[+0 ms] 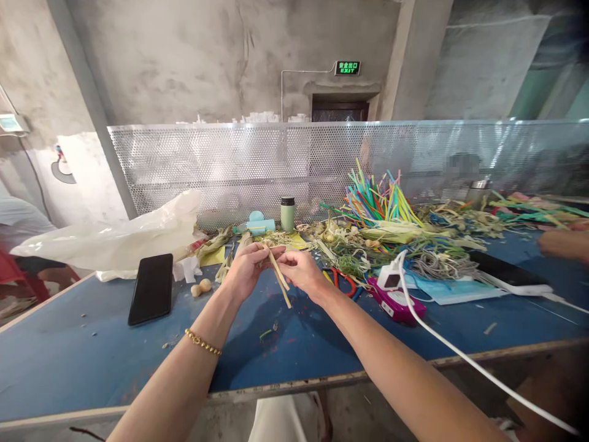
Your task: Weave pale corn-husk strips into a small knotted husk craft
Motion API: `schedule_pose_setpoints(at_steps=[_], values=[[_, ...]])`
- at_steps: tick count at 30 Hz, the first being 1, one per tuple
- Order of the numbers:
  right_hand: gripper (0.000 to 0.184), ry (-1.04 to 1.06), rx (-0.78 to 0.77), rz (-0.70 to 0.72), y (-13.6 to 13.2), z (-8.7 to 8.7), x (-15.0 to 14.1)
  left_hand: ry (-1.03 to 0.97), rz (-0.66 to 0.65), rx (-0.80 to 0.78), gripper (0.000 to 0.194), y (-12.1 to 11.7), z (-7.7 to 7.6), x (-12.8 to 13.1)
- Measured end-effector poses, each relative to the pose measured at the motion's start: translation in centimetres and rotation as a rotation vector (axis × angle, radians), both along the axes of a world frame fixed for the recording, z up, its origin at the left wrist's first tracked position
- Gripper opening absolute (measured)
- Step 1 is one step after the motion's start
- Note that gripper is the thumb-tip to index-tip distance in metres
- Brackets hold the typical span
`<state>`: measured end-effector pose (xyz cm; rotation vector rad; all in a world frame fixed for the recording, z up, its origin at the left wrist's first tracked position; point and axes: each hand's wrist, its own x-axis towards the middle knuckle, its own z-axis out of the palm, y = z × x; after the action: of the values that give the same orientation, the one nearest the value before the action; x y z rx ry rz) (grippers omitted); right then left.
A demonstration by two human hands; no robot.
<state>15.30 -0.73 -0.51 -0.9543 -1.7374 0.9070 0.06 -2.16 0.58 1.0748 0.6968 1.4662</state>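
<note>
Pale dried husk strips [282, 285] are pinched between my two hands above the middle of the blue table, their free ends hanging down toward me. My left hand [245, 270] is closed on the upper part, fingers pointing right. Close beside it, my right hand [301, 272] bends its fingers against the same strips from the right. The fingers partly cover the upper ends. Behind the hands lies a heap of dried husks and fibres [343, 242]. Just right of my right hand is a red-handled tool [344, 282], partly hidden.
A black phone [151, 288] and round pale balls [201, 287] lie left. Behind stand a green bottle [288, 215] and colourful stems [381, 199] before a perforated metal screen [230, 166]. A purple power strip [398, 302] with a white cable is right; another person's hand [564, 244] shows far right.
</note>
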Motion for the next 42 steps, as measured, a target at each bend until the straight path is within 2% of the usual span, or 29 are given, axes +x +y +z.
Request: schedule_pose_setpoints(at_steps=[3, 6, 17, 22, 26, 29, 38, 42], values=[[0.018, -0.094, 0.163, -0.064, 0.6, -0.1, 0.3, 0.003, 0.015, -0.013, 0.013, 0.0, 0.1, -0.2], [0.017, -0.151, 0.213, -0.053, 0.7, -0.1, 0.6, 0.011, 0.017, -0.015, 0.017, 0.2, 0.0, -0.3], [0.011, -0.185, 0.165, 0.004, 0.1, 0.4, 0.8, 0.04, 0.074, 0.052, 0.02, 1.1, -0.6, -0.8], [0.011, -0.092, 0.119, 0.072, 0.4, 0.0, 0.8, -0.044, -0.033, -0.027, 0.017, 0.8, -0.2, -0.8], [0.013, 0.006, 0.023, 0.171, 0.3, 0.1, 0.8, -0.142, -0.077, -0.091, 0.019, 0.8, -0.2, -0.8], [0.016, 0.044, -0.021, 0.18, 0.2, 0.3, 0.8, -0.165, -0.104, -0.103, 0.018, 1.0, -0.3, -0.8], [0.026, 0.066, -0.001, 0.175, -0.1, 0.6, 0.7, -0.204, -0.025, -0.145, 0.018, 0.7, 0.1, -0.4], [0.025, 0.011, 0.032, 0.154, 0.1, 0.3, 0.5, -0.195, 0.041, -0.177, 0.016, 0.7, 0.0, -0.1]])
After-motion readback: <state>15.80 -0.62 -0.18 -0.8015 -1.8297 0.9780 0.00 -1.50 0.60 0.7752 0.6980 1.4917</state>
